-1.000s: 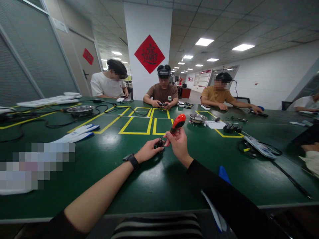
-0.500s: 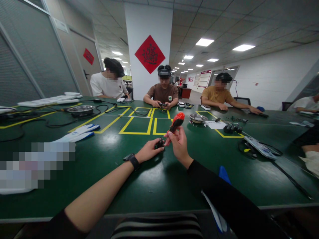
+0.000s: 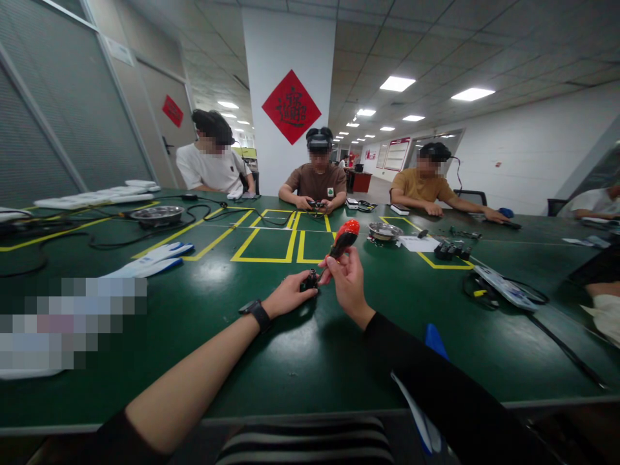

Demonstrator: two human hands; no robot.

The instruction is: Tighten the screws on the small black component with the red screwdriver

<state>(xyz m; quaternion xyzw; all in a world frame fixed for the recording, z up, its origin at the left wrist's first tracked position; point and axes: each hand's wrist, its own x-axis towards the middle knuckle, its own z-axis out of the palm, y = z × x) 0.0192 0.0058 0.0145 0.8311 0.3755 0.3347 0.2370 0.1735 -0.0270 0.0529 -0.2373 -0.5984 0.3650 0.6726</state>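
A small black part [image 3: 310, 279] with a round top is gripped by my left hand [image 3: 289, 294], low over the green table [image 3: 213, 361]; its exact kind I cannot make out. My right hand [image 3: 349, 281] is closed around a screwdriver [image 3: 345, 237] with a red and black handle. The screwdriver leans, its handle up and to the right, and its lower end points down to the black part. Whether the tip touches the part is hard to see.
Gloves [image 3: 155, 257] lie on the left. Metal bowls [image 3: 385, 230] stand farther back, near several black parts [image 3: 453, 250] on the right. Cables [image 3: 194, 216] cross the left side. A blue-and-white item [image 3: 436, 341] lies by my right forearm. Three people [image 3: 317, 174] sit across the table.
My hands, the screwdriver and the black part stay almost in place. The person at the far left has raised and turned their head slightly.
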